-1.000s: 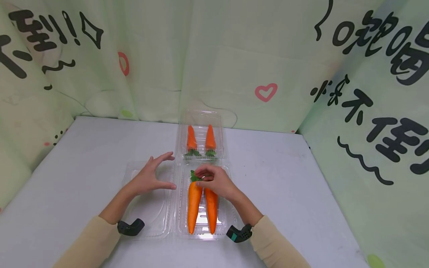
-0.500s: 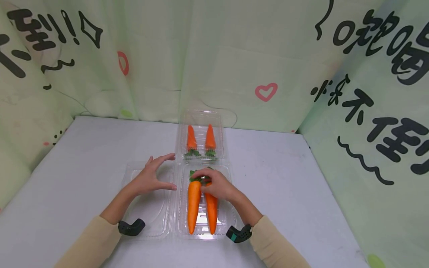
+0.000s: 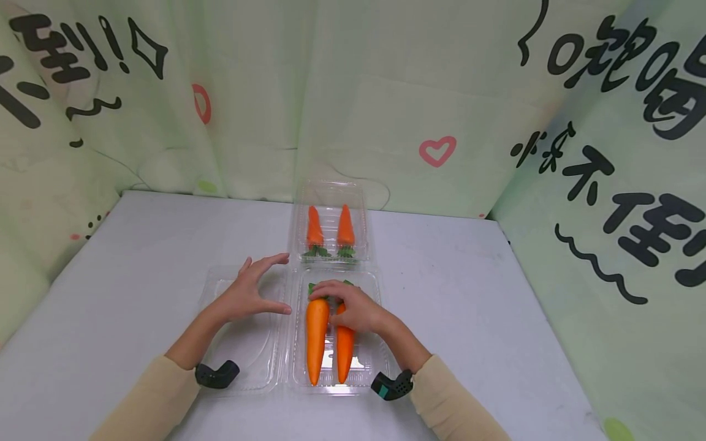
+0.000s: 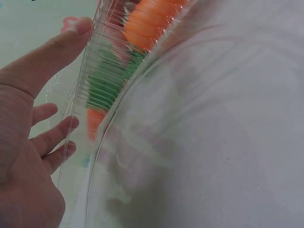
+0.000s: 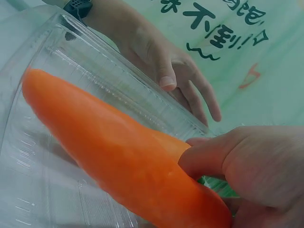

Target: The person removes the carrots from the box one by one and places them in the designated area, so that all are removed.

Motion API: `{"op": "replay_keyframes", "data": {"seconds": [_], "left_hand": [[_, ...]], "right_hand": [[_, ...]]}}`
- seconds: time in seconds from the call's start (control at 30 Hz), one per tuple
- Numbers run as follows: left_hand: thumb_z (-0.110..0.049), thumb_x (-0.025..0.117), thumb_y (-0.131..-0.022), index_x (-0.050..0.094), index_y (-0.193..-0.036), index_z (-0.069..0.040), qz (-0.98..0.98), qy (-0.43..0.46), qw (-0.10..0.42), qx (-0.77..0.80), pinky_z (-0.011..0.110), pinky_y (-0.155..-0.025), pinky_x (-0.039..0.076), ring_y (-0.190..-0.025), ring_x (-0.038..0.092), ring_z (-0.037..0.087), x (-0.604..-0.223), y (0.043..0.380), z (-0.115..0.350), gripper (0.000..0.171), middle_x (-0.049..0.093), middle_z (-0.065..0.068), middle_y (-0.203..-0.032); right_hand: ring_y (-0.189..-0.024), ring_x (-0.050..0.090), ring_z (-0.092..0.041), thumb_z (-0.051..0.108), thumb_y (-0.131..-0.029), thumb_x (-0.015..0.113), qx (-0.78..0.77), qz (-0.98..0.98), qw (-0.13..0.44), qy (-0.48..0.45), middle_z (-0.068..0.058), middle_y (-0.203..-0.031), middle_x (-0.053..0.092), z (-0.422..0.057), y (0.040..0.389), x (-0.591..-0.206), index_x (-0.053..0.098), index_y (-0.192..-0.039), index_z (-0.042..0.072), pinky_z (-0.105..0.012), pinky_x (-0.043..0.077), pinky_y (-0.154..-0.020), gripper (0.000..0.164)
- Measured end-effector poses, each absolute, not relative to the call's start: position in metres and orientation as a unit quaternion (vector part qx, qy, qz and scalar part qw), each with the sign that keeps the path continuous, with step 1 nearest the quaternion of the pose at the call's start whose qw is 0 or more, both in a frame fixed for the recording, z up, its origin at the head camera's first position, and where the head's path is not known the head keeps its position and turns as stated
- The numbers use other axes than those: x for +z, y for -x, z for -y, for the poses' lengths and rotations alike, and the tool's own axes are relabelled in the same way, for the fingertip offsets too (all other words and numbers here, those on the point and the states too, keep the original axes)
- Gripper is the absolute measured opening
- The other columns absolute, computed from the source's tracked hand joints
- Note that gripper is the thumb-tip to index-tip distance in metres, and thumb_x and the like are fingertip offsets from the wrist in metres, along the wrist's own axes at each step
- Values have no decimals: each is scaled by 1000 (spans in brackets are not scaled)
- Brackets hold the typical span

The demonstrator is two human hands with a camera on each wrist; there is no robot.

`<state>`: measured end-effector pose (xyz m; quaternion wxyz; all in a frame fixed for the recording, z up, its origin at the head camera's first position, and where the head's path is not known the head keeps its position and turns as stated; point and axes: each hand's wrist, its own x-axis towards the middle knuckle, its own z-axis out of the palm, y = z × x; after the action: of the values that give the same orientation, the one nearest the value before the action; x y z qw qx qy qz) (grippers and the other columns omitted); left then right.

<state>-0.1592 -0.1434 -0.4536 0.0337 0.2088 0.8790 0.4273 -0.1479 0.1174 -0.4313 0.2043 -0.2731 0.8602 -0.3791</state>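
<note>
Two orange carrots lie side by side in a clear plastic clamshell box (image 3: 366, 367), leafy ends away from me. My right hand (image 3: 358, 309) bends its fingers over the green top of the left carrot (image 3: 316, 343), with the thumb down between the two. Under its palm lies the upper end of the right carrot (image 3: 345, 352). In the right wrist view the thumb presses beside a carrot (image 5: 118, 156), while the fingertips are mostly hidden. Over the box's hinge side and open lid (image 3: 242, 361), my left hand (image 3: 248, 294) spreads its thumb and fingers, holding nothing.
Behind the near box, a second clear box (image 3: 331, 190) holds two carrots (image 3: 345, 226) pointing away. Both boxes rest on a white table (image 3: 452, 306). A printed curtain (image 3: 375, 92) hangs along the back and sides.
My right hand has lowered and reached left over the carrot tops. Both carrots in the near box have shifted slightly left. The left hand has barely moved.
</note>
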Motion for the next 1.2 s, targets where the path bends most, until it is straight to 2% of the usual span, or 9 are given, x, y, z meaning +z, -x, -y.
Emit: {"op": "replay_keyframes", "data": {"seconds": [0.1, 0.27, 0.37, 0.47, 0.63, 0.83, 1.0, 1.2], "left_hand": [[-39, 88, -65, 38, -147, -17, -879, -204, 36, 430, 66, -117, 3, -138, 38, 33, -453, 158, 143, 98, 48, 11, -146], [-40, 88, -65, 39, -147, -20, -876, -190, 36, 441, 65, -112, 28, -138, 37, 35, -453, 157, 143, 97, 44, 10, -149], [-40, 88, -65, 40, -146, -20, -876, -188, 30, 443, 59, -107, 40, -136, 40, 33, -453, 157, 142, 95, 42, 9, -150], [-39, 87, -66, 41, -145, -20, -876, -190, 29, 443, 53, -102, 47, -133, 43, 31, -453, 158, 142, 94, 41, 8, -151], [-39, 86, -68, 41, -145, -19, -873, -192, 33, 448, 52, -101, 48, -133, 44, 31, -454, 159, 142, 92, 41, 8, -151], [-35, 87, -68, 41, -145, -17, -864, -198, 40, 462, 53, -105, 45, -136, 41, 32, -453, 159, 142, 92, 41, 10, -150], [-32, 87, -69, 41, -145, -17, -862, -200, 46, 464, 54, -105, 44, -136, 41, 32, -453, 159, 142, 91, 41, 10, -150], [-36, 86, -69, 41, -145, -19, -865, -193, 60, 460, 54, -106, 43, -135, 41, 33, -452, 159, 143, 90, 42, 10, -150]], "right_hand": [[-130, 46, -26, -5, -84, 64, -378, -859, 206, 276, -4, -141, 52, -117, 148, -432, 63, -124, 17, -46, 45, -107, 46], [-128, 47, -25, -5, -84, 64, -379, -859, 209, 275, -2, -139, 53, -116, 148, -431, 61, -124, 17, -45, 45, -107, 46], [-128, 47, -25, -5, -84, 64, -379, -858, 208, 278, -3, -139, 54, -116, 147, -430, 61, -124, 17, -45, 45, -107, 46], [-130, 46, -26, -5, -84, 64, -369, -859, 205, 290, -4, -140, 52, -116, 147, -430, 60, -127, 17, -46, 44, -108, 48], [-132, 44, -28, -2, -85, 64, -334, -865, 203, 314, -5, -145, 47, -116, 148, -429, 59, -133, 18, -49, 44, -107, 52], [-132, 43, -27, 2, -84, 69, -320, -868, 219, 311, -4, -147, 45, -114, 148, -429, 59, -131, 20, -50, 43, -108, 51], [-133, 43, -23, 3, -84, 70, -306, -874, 219, 308, -1, -147, 45, -113, 148, -429, 57, -127, 20, -45, 40, -112, 48], [-120, 50, -19, 0, -83, 70, -304, -872, 219, 314, 0, -136, 54, -113, 148, -429, 54, -129, 19, -41, 45, -107, 52]]}}
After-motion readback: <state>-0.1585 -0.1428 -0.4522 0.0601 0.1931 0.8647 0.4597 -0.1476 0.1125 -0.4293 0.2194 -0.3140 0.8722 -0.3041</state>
